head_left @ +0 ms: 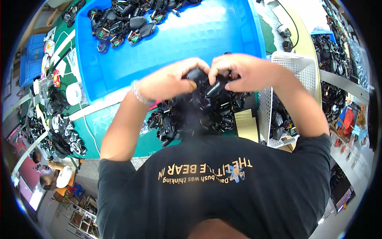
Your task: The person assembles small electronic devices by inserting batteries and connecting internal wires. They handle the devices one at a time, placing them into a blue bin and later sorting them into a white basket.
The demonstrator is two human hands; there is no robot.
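Note:
Both of my hands are raised in front of my chest, close together over a pile of black mice [169, 129]. My left hand [171, 79], with a bracelet at the wrist, is closed round a rounded black mouse part [195, 74], thumb below and fingers above. A glossy black mouse shell [217, 86] is pinched between the thumb and fingers of my right hand [248, 73]. The two pieces are side by side; whether they are joined I cannot tell. Wires and small parts in the pile beneath are partly hidden by my hands.
Beyond my hands lies a large blue tray [191, 44], with opened mice [123, 26] showing green boards at its far left. At right stands a white perforated basket [292, 61] near yellow paper [246, 124]. A round white device [73, 94] with a cable sits left.

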